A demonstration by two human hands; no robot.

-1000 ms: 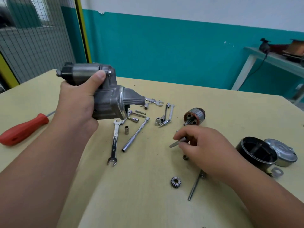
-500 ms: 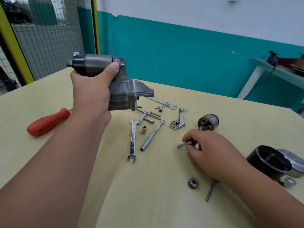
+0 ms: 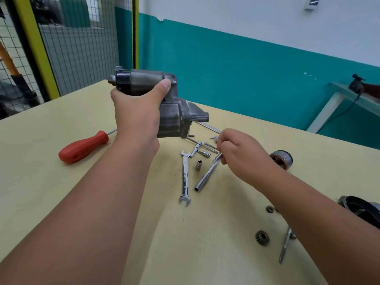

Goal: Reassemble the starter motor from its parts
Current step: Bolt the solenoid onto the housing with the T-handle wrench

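Grey housing (image 3: 174, 118): the starter's main body, held clear of the worktop (image 3: 102, 182), nose pointing right, above the far end of the tools.
Left hand (image 3: 139, 114): fingers wrapped round the housing's upper cylinder, thumb across its top. It carried the whole weight alone.
Right hand (image 3: 242, 159): fingers curled tight, tips together, pinching what looked like a short pin (image 3: 218, 157). The pin overlapped the bar's top end, so I could not be sure of it.
Loose parts: armature (image 3: 282, 159) behind the right wrist; gear (image 3: 262, 237), long bolt (image 3: 284, 245) and nut (image 3: 269, 208) beside the right forearm; black case (image 3: 362, 208) at the right edge.
Tools: wrench (image 3: 185, 177), bar (image 3: 204, 177) and socket (image 3: 198, 165) lay between the hands; screwdriver (image 3: 82, 149) lay left of the left wrist.
Stage: early, by my reading, since most parts were not yet in the housing.
Risk, pin: a small smooth piece held by fingertips alone could slip, and would be hard to find among the sockets below.
Risk, housing: a heavy casting in one raised hand could twist as the pin was pushed in, so the pin might enter crooked and jam.
Risk, forearm: the right forearm lay just beside the gear and bolt, and a careless sweep might knock them off the worktop.
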